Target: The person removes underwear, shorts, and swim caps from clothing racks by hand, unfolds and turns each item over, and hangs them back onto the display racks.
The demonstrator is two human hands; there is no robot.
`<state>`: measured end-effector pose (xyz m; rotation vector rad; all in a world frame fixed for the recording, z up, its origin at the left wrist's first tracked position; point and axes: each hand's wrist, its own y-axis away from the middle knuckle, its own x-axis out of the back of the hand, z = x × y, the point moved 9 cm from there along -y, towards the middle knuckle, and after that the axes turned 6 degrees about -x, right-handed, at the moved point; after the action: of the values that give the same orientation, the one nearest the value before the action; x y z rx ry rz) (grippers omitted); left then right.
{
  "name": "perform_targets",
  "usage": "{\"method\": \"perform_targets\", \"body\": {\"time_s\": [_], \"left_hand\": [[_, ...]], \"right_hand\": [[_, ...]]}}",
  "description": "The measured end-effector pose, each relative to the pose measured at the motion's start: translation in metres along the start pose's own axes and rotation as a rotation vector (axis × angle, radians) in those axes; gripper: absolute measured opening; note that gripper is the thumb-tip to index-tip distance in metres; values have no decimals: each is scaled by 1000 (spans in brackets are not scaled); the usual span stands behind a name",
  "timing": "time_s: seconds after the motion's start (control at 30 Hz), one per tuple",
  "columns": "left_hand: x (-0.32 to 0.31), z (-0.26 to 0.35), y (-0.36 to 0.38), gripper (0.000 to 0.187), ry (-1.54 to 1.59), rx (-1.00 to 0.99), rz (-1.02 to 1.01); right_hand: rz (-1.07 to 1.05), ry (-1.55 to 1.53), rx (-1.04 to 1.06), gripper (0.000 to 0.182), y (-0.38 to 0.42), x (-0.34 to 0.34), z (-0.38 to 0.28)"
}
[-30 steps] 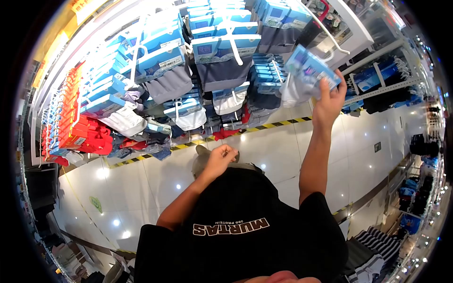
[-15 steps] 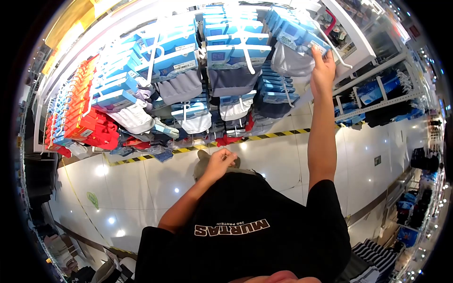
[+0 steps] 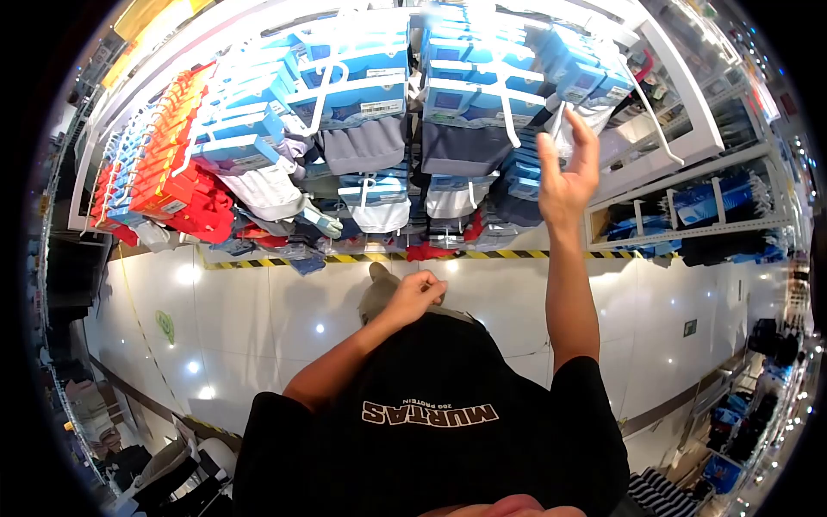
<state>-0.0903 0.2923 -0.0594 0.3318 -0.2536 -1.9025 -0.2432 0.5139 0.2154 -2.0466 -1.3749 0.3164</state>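
My right hand [image 3: 570, 177] is raised at the rack's right side, with thumb and fingers apart and nothing held. Just beyond its fingertips hangs a group of blue-carded garments [image 3: 581, 77], a pale grey one among them. Left of that hand, dark grey garments [image 3: 465, 148] hang under blue cards on a white hook [image 3: 508, 112]. Low in front of my body, my left hand [image 3: 418, 295] is loosely closed, and nothing shows in it. It is apart from the rack.
Red-carded packs [image 3: 168, 164] hang at the rack's left end. A bare white hook [image 3: 659, 138] sticks out at the right, near the white frame [image 3: 702, 129]. Black-and-yellow tape [image 3: 345, 258] runs along the tiled floor. Another shelf [image 3: 698, 220] stands farther right.
My right hand has let go of the blue-carded pack at the right, drawn back toward me and opened. The view has shifted slightly; my left hand stays low and curled.
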Motion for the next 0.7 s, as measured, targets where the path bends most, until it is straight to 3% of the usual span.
{"method": "perform_targets", "body": {"time_s": [0.17, 0.33, 0.5, 0.63, 0.67, 0.7], "left_hand": [[1, 2, 1, 21, 33, -1, 6], [9, 7, 4, 26, 12, -74, 80], [19, 13, 1, 24, 66, -100, 103], [8, 58, 2, 20, 151, -216, 32], [3, 48, -1, 32, 112, -117, -82], [-1, 66, 1, 41, 79, -185, -68]], "right_hand": [[-225, -422, -353, 45, 1, -48, 6], [-361, -453, -363, 28, 5, -63, 1], [-346, -548, -352, 24, 12, -29, -20], [-337, -632, -386, 26, 24, 7, -29], [-328, -631, -378, 27, 28, 15, -30], [-318, -631, -370, 27, 32, 21, -30]]}}
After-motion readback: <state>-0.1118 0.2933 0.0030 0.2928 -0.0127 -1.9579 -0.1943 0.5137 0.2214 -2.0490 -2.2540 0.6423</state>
